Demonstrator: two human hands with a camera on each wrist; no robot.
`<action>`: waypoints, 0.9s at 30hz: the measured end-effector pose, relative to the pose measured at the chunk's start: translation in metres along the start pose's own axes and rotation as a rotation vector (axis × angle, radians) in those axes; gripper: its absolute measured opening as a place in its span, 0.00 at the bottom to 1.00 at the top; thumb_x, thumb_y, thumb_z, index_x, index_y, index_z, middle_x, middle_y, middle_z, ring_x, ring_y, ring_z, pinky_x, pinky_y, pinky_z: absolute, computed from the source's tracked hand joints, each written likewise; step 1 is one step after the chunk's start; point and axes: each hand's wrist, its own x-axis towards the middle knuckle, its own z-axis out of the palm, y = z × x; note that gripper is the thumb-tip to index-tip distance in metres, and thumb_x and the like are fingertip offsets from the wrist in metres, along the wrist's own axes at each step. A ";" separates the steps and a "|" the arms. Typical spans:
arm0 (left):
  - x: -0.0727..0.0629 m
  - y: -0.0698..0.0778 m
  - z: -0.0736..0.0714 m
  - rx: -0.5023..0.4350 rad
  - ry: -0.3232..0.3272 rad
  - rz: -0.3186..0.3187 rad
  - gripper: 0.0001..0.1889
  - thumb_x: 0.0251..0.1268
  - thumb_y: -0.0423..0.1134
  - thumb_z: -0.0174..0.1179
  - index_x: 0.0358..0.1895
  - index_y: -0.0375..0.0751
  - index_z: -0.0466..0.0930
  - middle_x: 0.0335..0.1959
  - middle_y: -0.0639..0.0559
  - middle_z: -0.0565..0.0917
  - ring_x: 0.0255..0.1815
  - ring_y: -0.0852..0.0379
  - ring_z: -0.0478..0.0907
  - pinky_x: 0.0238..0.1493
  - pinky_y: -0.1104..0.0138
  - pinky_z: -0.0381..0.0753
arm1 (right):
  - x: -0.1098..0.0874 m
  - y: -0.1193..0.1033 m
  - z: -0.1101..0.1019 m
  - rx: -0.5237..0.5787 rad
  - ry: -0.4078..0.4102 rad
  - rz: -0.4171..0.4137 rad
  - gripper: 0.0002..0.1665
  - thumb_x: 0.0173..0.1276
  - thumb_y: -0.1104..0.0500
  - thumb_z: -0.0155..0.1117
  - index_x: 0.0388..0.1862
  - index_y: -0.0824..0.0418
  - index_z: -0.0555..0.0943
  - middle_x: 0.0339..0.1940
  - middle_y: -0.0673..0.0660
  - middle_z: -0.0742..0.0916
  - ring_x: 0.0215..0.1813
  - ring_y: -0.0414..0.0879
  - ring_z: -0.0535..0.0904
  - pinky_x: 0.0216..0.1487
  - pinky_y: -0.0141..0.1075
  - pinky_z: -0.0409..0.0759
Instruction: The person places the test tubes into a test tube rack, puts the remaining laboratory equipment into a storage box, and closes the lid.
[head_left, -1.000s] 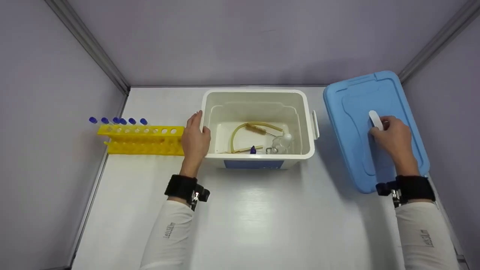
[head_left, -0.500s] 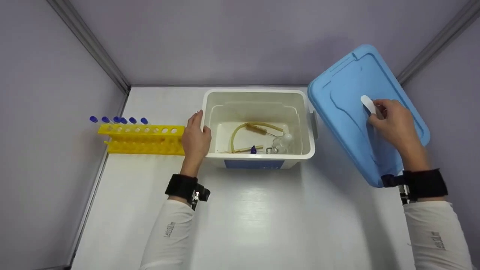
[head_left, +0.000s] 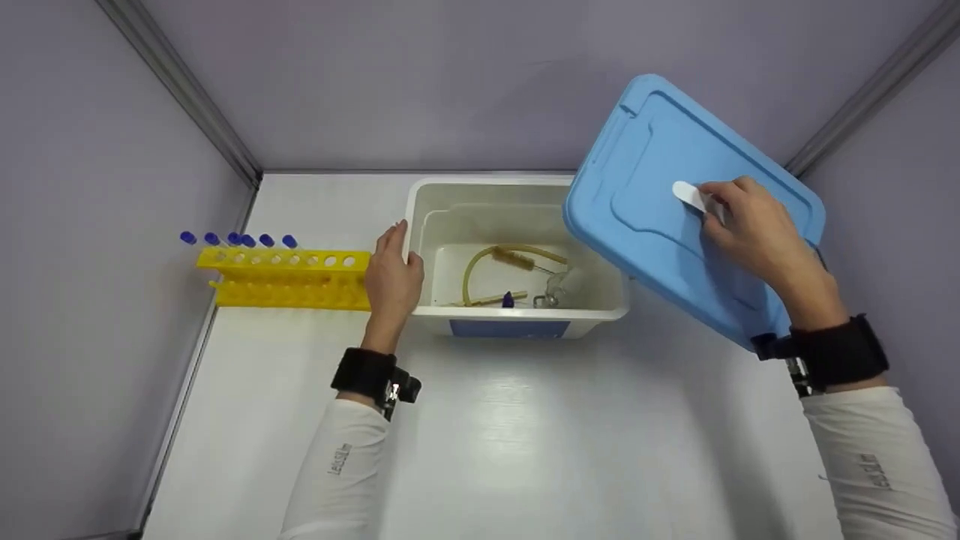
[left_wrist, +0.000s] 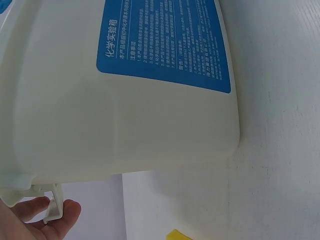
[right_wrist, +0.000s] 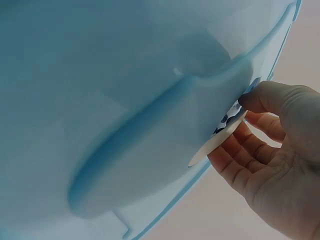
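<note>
A white plastic storage box [head_left: 517, 313] stands upright, its top partly covered by a tilted blue lid [head_left: 660, 142]. My right hand [head_left: 757, 232] pinches the lid's white handle [head_left: 687, 195] between thumb and fingers, and the lid hangs above the box's right side. At the box's left end is my left hand [head_left: 393, 281]; in the left wrist view its fingers hold the white side latch [left_wrist: 54, 206]. Inside the box lie curved yellowish tubing [head_left: 472, 271], a brown-bristled brush [head_left: 513, 259], a small purple piece [head_left: 508, 300] and clear glassware [head_left: 556, 285], partly hidden by the lid.
Left of the box, a yellow test tube rack [head_left: 285, 301] holds several tubes with blue caps [head_left: 266, 240]. The white table [head_left: 495, 427] is bounded by grey walls [head_left: 450, 90] at the back and both sides.
The right hand has lifted the lid off the right of the table and moved it left and turned it, over the box's right edge. The left hand has stayed in place.
</note>
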 end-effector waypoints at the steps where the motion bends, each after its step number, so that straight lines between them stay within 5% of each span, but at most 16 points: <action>1: 0.000 0.000 0.000 -0.002 -0.002 -0.002 0.27 0.71 0.36 0.54 0.73 0.45 0.67 0.71 0.40 0.72 0.66 0.39 0.76 0.63 0.49 0.78 | 0.001 -0.002 0.000 -0.014 -0.005 -0.018 0.25 0.69 0.66 0.54 0.64 0.72 0.73 0.51 0.74 0.78 0.47 0.64 0.73 0.45 0.56 0.71; 27: -0.002 -0.002 0.000 0.008 -0.001 -0.011 0.27 0.71 0.37 0.53 0.73 0.46 0.67 0.72 0.41 0.72 0.65 0.40 0.77 0.60 0.51 0.80 | 0.028 -0.050 0.050 -0.105 -0.095 -0.336 0.18 0.70 0.69 0.57 0.58 0.68 0.79 0.43 0.68 0.82 0.41 0.58 0.76 0.41 0.49 0.77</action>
